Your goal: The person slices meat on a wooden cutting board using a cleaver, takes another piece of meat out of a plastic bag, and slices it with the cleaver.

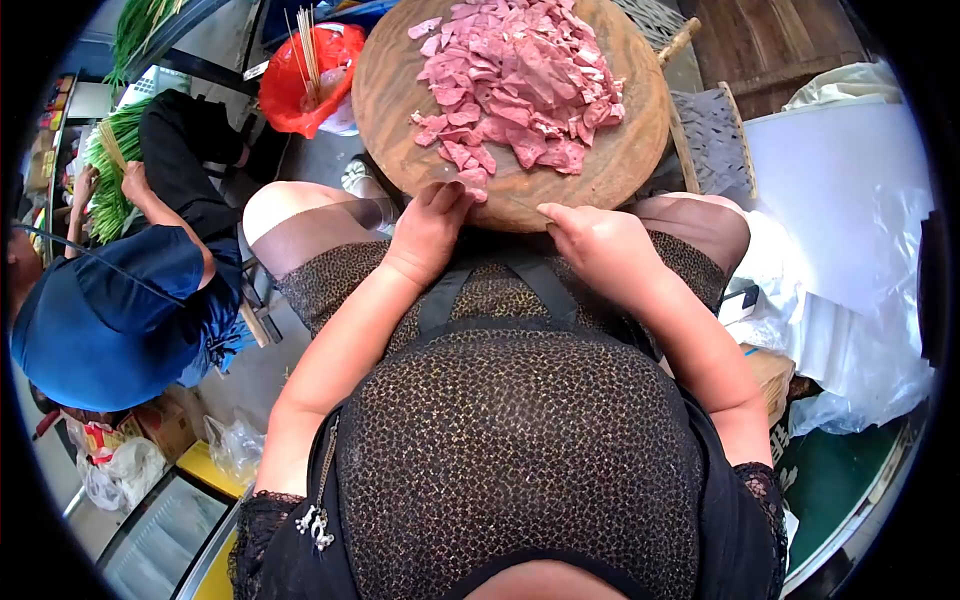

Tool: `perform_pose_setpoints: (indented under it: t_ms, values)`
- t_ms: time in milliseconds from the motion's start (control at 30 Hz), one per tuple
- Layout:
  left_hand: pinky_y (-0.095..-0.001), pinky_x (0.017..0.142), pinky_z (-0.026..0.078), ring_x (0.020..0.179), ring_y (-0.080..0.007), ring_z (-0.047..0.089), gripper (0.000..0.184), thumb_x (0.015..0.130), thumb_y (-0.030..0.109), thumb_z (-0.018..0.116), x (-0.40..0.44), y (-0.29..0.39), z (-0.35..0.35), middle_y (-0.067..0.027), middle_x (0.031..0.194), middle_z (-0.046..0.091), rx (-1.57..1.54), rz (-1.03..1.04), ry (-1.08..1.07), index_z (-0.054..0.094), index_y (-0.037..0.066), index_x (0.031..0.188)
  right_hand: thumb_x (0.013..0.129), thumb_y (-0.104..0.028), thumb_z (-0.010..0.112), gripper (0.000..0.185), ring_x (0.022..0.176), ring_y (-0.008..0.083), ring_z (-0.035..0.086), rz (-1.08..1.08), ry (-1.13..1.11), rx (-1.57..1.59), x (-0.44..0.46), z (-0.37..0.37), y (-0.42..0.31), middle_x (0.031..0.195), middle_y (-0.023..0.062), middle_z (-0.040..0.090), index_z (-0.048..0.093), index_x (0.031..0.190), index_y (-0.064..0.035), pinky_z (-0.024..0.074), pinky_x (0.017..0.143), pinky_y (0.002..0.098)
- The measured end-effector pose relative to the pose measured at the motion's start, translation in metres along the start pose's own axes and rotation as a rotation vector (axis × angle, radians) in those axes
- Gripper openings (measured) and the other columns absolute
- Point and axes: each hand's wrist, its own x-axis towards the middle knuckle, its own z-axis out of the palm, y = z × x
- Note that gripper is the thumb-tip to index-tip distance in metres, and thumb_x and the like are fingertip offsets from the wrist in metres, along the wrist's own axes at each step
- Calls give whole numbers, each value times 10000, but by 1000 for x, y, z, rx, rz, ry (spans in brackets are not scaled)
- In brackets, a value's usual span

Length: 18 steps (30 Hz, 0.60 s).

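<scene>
A large pile of sliced pink meat [520, 85] lies on a round wooden board [390, 110] in front of my knees. At the board's near edge, my left hand [432, 228] is closed, its fingertips pinching a meat slice [474, 184]. My right hand [605, 248] is closed too, to the right of it, with thumb and forefinger pressed together on a thin skewer [522, 200] that points toward the slice. The skewer is faint, and whether its tip has entered the meat cannot be made out.
Bamboo skewers [308, 60] stand in a red plastic bag [280, 95] left of the board. Further left, a co-worker in a blue top [120, 310] handles sticks beside green vegetables [115, 165]. A woven chair [712, 140] and a plastic-covered white surface [840, 190] are on the right.
</scene>
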Motion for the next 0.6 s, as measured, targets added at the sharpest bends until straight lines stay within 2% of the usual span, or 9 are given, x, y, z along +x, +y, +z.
perform_pose_setpoints:
  t_ms: [33, 167, 267, 400, 467, 500, 533, 567, 600]
  values:
    - [-409, 911, 539, 1109, -342, 577, 335, 808, 73, 602, 0, 1, 0, -113, 1163, 608, 31, -7, -31, 680, 59, 1134, 916, -169, 619, 262, 744, 337, 692, -66, 47, -41, 2, 4, 2, 851, 161, 701, 637, 1160, -75, 554, 636, 441]
    - [-415, 935, 530, 1167, -353, 560, 352, 807, 73, 599, 2, 2, -2, -113, 1185, 608, -20, -18, 15, 678, 51, 1149, 926, -174, 590, 215, 716, 334, 690, -44, -42, -114, 13, 1, -5, 805, 165, 693, 641, 1106, -68, 552, 618, 448]
    - [-403, 966, 514, 1099, -329, 608, 376, 806, 66, 618, 1, -1, 3, -120, 1193, 618, 28, 2, 35, 691, 71, 1175, 937, -174, 554, 181, 703, 343, 687, 7, -104, -151, 27, 1, -16, 776, 169, 685, 636, 1053, -61, 550, 610, 466]
    - [-407, 883, 539, 1005, -324, 630, 276, 824, 89, 627, 9, -7, 3, -110, 1101, 641, -87, -49, 23, 706, 70, 1088, 941, -164, 545, 168, 719, 355, 686, 51, -118, -105, 49, 18, -16, 795, 169, 684, 634, 1049, -71, 544, 618, 478]
    - [-413, 839, 549, 959, -321, 637, 226, 825, 102, 633, 22, -17, 3, -103, 1055, 645, -106, -43, -19, 715, 75, 1034, 936, -172, 576, 198, 788, 348, 690, 44, 129, 56, 50, 30, -8, 868, 163, 694, 640, 1107, -95, 544, 666, 475]
    - [-417, 815, 547, 945, -318, 633, 204, 822, 110, 636, 35, -25, 6, -98, 1039, 641, -73, -77, -10, 719, 86, 1007, 945, -184, 592, 276, 897, 358, 685, 90, 150, 100, 48, 30, -5, 989, 179, 700, 637, 1206, -106, 548, 766, 447]
    - [-421, 792, 545, 930, -316, 628, 182, 820, 118, 638, 48, -26, 4, -93, 1023, 637, -40, -115, 2, 722, 98, 980, 945, -184, 592, 276, 897, 358, 685, 85, 151, 96, 47, 28, -2, 989, 179, 700, 637, 1206, -106, 548, 766, 447]
    - [-413, 799, 528, 951, -298, 617, 150, 815, 139, 638, 59, -23, 3, -81, 1001, 632, -1, -153, 132, 725, 114, 935, 946, -196, 576, 283, 873, 369, 680, 82, 272, 151, 44, 26, 1, 963, 179, 698, 629, 1212, -117, 547, 752, 459]
    - [-413, 799, 528, 951, -298, 617, 150, 815, 139, 638, 70, -21, -1, -81, 1001, 632, -5, -154, 132, 725, 114, 935, 947, -209, 560, 291, 849, 380, 674, 83, 393, 207, 39, 24, 4, 936, 180, 696, 622, 1219, -128, 546, 739, 470]
